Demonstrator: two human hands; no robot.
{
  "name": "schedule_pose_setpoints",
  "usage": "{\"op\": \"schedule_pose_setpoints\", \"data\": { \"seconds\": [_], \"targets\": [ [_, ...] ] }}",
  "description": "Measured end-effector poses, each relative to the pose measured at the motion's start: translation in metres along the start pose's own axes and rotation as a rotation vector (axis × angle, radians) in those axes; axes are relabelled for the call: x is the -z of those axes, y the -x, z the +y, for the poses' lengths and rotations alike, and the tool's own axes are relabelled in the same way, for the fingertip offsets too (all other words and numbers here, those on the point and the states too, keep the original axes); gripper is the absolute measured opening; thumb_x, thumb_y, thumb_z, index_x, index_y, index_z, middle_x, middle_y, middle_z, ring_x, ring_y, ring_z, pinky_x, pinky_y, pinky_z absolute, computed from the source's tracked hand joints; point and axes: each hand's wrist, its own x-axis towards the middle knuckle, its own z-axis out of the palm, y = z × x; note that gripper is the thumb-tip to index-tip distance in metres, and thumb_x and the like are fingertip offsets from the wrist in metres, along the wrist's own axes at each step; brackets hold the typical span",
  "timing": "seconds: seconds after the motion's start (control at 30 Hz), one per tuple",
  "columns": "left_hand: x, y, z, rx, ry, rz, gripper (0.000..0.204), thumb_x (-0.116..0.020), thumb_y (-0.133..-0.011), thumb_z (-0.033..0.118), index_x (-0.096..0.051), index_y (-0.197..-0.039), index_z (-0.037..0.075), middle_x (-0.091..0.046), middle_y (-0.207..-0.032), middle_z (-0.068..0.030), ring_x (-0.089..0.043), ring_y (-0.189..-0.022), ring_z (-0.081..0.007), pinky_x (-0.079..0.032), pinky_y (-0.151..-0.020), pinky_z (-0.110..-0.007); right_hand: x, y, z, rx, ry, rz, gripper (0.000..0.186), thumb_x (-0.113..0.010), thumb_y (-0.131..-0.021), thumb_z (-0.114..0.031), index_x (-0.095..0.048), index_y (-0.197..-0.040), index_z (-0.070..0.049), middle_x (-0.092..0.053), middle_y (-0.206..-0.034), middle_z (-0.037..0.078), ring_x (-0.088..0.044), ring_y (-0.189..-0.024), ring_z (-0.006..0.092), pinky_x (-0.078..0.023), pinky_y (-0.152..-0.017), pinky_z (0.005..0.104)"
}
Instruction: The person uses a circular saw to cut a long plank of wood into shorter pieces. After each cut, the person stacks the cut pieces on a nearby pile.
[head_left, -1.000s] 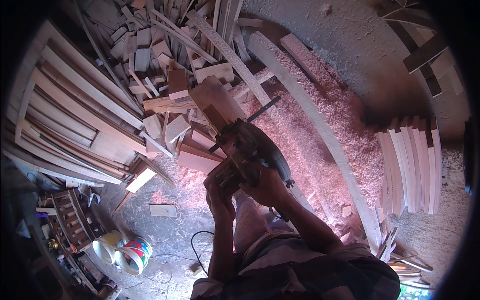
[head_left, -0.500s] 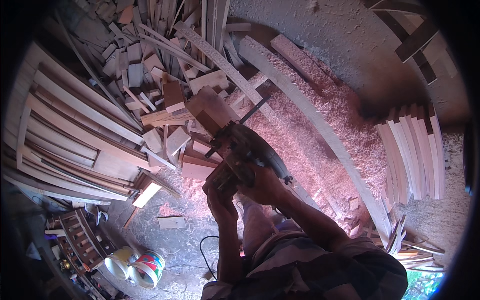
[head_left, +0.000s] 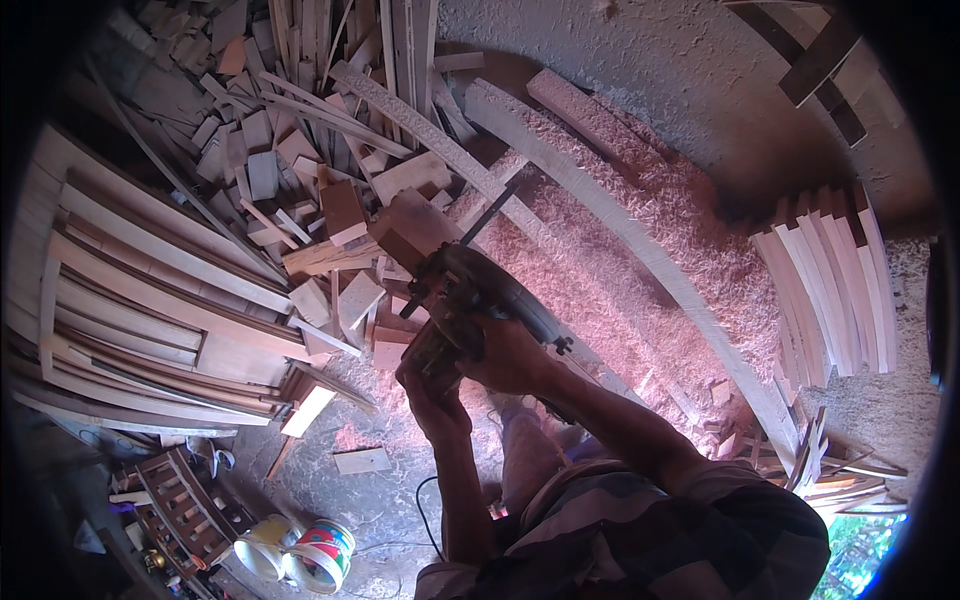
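Both of my hands are on a dark handheld power saw (head_left: 462, 292) with a metal guide bar across its front. My right hand (head_left: 497, 358) is closed round its rear handle, and my left hand (head_left: 428, 392) grips the body's lower left side. A brown wooden board (head_left: 410, 225) shows at the saw's front end; whether it is attached or just beneath, I cannot tell. Long pale planks (head_left: 610, 230) run below and right of the saw over pinkish wood shavings (head_left: 660, 300).
Piled offcuts (head_left: 250, 150) fill the upper left. Curved boards (head_left: 150, 270) are stacked at left, more strips (head_left: 820, 290) at right. Two buckets (head_left: 320, 545) and a slatted wooden piece (head_left: 180, 510) sit lower left. A black cable (head_left: 425, 510) runs beside my legs.
The view has turned slightly, shifting the surroundings. The saw sits a little further left in the picture, with both my hands still gripping it.
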Motion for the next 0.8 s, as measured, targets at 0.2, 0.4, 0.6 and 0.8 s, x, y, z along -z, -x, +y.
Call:
{"op": "schedule_pose_setpoints", "data": {
  "seconds": [0.2, 0.4, 0.6, 0.8],
  "targets": [
    [0.008, -0.049, 0.012, -0.033, 0.043, -0.044, 0.05, -0.045, -0.107, 0.045, -0.049, -0.142, 0.009, -0.057, -0.141, -0.0154, -0.06, -0.127, -0.0275, -0.054, -0.104, -0.042, -0.012, -0.046, -0.012, 0.055, 0.041, 0.046, 0.053, -0.079, -0.076, -0.022, -0.063, -0.122, 0.0, -0.071, -0.098, 0.028, -0.071, -0.095, 0.0435, -0.058, -0.084, 0.0477],
    [0.01, -0.097, 0.037, -0.17, 0.095, -0.088, 0.051, -0.054, -0.104, 0.043, -0.046, -0.142, 0.011, -0.052, -0.146, -0.0147, -0.054, -0.133, -0.0287, -0.051, -0.108, -0.044, -0.017, -0.094, -0.033, 0.174, 0.06, 0.051, 0.052, -0.076, -0.077, -0.021, -0.063, -0.123, -0.001, -0.072, -0.097, 0.026, -0.072, -0.095, 0.0416, -0.059, -0.085, 0.0468],
    [-0.023, -0.084, 0.06, -0.38, 0.012, -0.301, 0.066, -0.056, -0.101, 0.052, -0.038, -0.149, 0.009, -0.042, -0.153, -0.0151, -0.046, -0.14, -0.0307, -0.044, -0.116, -0.047, 0.009, -0.079, -0.052, 0.405, 0.032, 0.139, 0.054, -0.078, -0.08, -0.018, -0.062, -0.13, -0.004, -0.073, -0.104, 0.022, -0.073, -0.098, 0.0349, -0.059, -0.086, 0.0416],
    [-0.031, -0.008, 0.022, -0.162, -0.091, -0.413, 0.079, -0.046, -0.101, 0.064, -0.034, -0.154, 0.006, -0.04, -0.156, -0.014, -0.042, -0.143, -0.0315, -0.036, -0.12, -0.047, 0.072, 0.035, -0.032, 0.299, -0.007, 0.229, 0.06, -0.078, -0.084, -0.019, -0.056, -0.137, -0.004, -0.07, -0.117, 0.02, -0.071, -0.106, 0.0297, -0.057, -0.09, 0.0397]
  ]
}}
